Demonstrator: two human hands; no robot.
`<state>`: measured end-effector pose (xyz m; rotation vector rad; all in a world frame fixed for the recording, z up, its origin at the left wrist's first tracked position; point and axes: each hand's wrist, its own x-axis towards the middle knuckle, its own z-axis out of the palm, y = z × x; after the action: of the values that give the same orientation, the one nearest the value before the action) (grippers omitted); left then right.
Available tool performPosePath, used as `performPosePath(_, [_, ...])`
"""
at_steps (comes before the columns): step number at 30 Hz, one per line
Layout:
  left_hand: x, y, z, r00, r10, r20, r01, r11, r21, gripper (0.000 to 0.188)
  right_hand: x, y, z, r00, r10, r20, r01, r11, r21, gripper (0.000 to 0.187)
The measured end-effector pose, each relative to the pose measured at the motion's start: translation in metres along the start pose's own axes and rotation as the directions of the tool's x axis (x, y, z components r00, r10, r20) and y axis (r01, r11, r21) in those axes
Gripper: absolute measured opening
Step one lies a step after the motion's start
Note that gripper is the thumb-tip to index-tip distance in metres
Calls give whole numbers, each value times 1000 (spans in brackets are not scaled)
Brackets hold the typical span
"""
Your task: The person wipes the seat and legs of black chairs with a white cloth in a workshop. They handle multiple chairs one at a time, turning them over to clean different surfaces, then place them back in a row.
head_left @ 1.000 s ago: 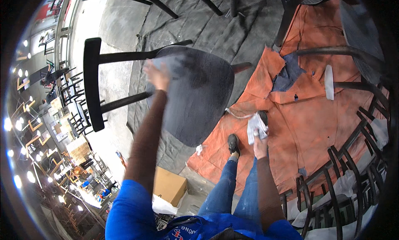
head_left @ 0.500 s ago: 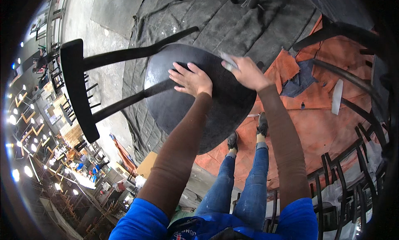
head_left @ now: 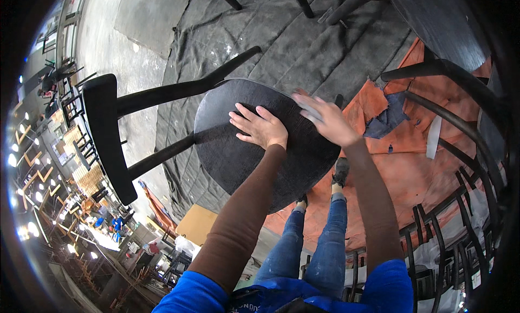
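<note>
A dark chair stands in front of me, its rounded seat (head_left: 238,169) below my hands and its curved backrest (head_left: 110,142) to the left. My left hand (head_left: 264,128) lies open on top of the seat, fingers spread toward the backrest. At the seat's right edge, my right hand (head_left: 337,126) is closed on a light grey pad (head_left: 311,110) that looks like folded sandpaper. That hand's fingertips are smeared by motion, and part of the pad is hidden under them.
Another dark chair (head_left: 441,69) stands close on the right. Several chair legs (head_left: 300,3) reach in at the top. A grey cloth (head_left: 238,47) and a torn orange sheet (head_left: 368,177) cover the floor. Stacked dark chair frames (head_left: 428,226) fill the lower right; a cardboard piece (head_left: 196,224) lies lower left.
The chair and both hands sit lower in the picture as the view has shifted. My left hand stays spread on the seat; my right hand remains at its edge with the pad, now blurred.
</note>
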<state>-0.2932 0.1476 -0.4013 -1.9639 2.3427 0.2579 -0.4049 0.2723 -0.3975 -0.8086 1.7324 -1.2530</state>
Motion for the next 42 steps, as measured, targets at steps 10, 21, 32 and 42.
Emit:
performPosePath(10, [0,1,0,1000,-5,-1,5,1000,23,60,55,-17,15,996,55,76,-53,998,-34,41])
performPosePath(21, [0,-2,1,1000,0,-11,0,1000,23,60,-67,-18,-21,982,188,-8,-187,982,38,44])
performPosePath(32, [1,-2,5,1000,-15,-23,16,1000,23,60,-66,7,10,964,117,-239,-87,987,134,40])
performPosePath(42, [1,0,2,999,-33,1,33,999,32,58,-75,24,44,849,-11,-528,30,999,27,37])
